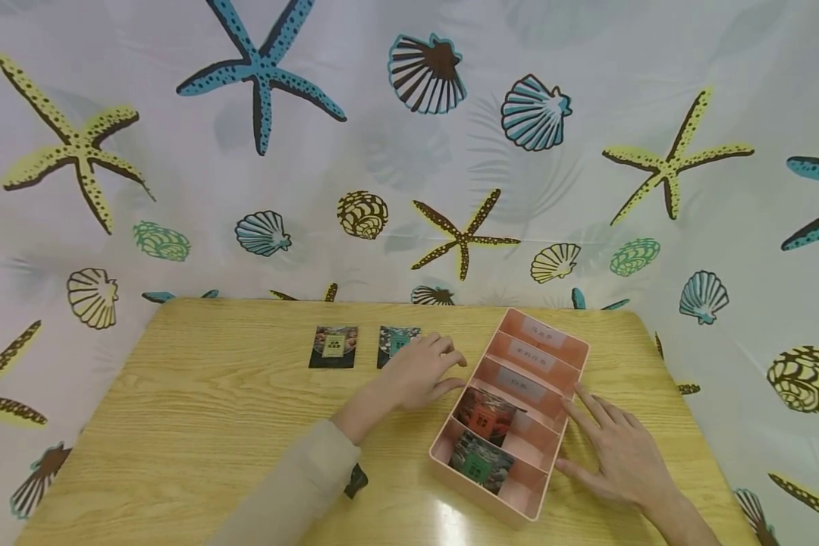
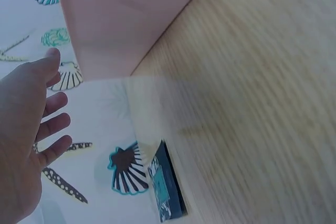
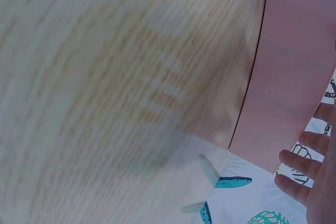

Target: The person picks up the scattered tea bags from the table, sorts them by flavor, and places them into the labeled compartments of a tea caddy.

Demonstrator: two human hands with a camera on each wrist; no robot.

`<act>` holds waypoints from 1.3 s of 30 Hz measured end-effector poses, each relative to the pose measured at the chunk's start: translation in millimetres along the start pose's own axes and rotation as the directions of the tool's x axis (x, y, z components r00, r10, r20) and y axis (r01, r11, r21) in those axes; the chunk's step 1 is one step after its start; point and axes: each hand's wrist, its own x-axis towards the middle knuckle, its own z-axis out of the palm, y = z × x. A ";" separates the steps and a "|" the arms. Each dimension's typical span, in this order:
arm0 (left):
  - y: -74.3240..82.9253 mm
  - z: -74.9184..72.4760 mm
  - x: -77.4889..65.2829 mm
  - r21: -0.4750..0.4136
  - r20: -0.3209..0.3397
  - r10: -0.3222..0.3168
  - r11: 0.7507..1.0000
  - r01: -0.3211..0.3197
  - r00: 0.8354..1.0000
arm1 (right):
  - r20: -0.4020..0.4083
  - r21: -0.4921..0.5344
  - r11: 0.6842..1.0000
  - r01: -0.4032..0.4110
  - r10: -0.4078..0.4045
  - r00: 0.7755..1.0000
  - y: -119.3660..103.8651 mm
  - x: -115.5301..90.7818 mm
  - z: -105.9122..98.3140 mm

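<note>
Your hands were well apart, one on each side of the box (image 1: 481, 494). Your left hand (image 1: 419, 371) held nothing; its fingers were loosely bent and pointed toward the box's left side, with the thumb just beside the rim. You could not tell from the views whether that thumb touched it. Your right hand (image 1: 617, 455) was also free of any grip, fingers spread and nearly straight, the tips at the box's right wall; contact there was not certain either.

The pink box lay at a slant on the table (image 1: 211, 394), right of the middle, and was split into five compartments in a row. The one nearest you held a green packet (image 1: 479, 462), leaning back; the next held a red packet (image 1: 484, 417). The three farther ones had pale labels (image 1: 521, 383).

On the table left of the box, a teal packet (image 1: 391, 341) lay partly behind your left hand, and a yellow packet (image 1: 333, 346) lay farther left. A dark item (image 1: 357, 481) showed beside your left sleeve (image 1: 307, 478), mostly hidden. Behind the table hung a curtain (image 1: 396, 265) with starfish and shells.
</note>
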 end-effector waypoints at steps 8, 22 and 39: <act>-27.2 5.7 -0.2 -0.036 0.024 -0.109 0.993 0.110 0.994 | -0.013 0.001 1.000 0.004 -0.004 1.000 -0.6 -1.5 2.3; -63.8 29.2 -2.3 0.013 0.099 -0.291 0.957 0.291 0.952 | -0.021 -0.002 1.000 0.025 -0.025 0.999 4.9 -3.7 0.7; -95.2 45.7 -15.1 0.040 0.170 -0.413 0.910 0.413 0.895 | -0.025 -0.003 1.000 0.031 -0.031 0.999 5.0 -4.2 1.3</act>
